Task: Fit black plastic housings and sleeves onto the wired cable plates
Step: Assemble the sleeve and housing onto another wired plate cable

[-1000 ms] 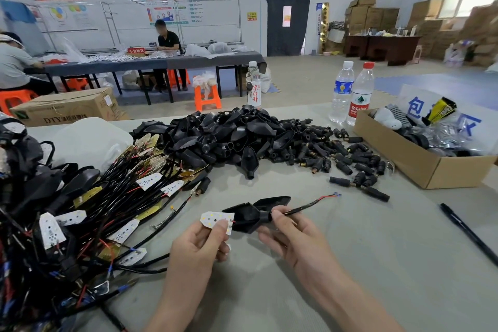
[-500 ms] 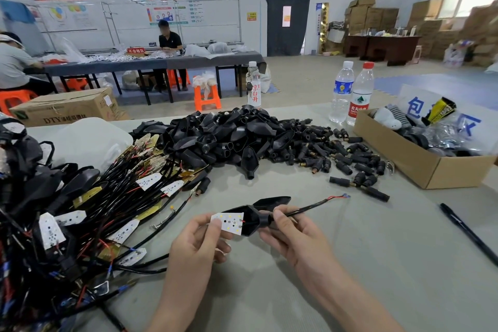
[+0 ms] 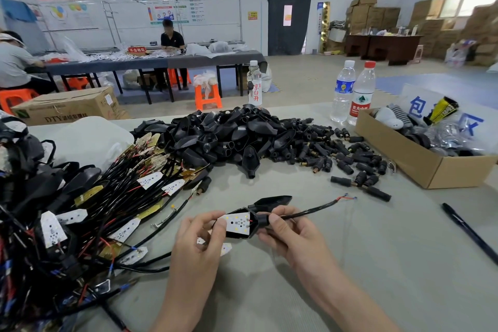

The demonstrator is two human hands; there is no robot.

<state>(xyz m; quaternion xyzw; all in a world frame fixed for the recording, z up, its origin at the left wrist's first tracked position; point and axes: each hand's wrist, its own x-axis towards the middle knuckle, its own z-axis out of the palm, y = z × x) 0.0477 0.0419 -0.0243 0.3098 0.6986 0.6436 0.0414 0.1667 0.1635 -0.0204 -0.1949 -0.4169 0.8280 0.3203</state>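
Fingers of left hand [image 3: 199, 240] pinch white plate [image 3: 237, 222]; right hand [image 3: 293, 237] grips black housing [image 3: 260, 219] neck; carton [image 3: 67, 109] reads "DTY".

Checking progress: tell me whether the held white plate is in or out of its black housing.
In: the white plate lies inside the black housing, whose rim shows around it. Fully seated: cannot tell.

White plate [image 3: 237, 221] seated inside open black housing [image 3: 244, 234] — black cable [image 3: 310, 211] trailing right, red-blue tips
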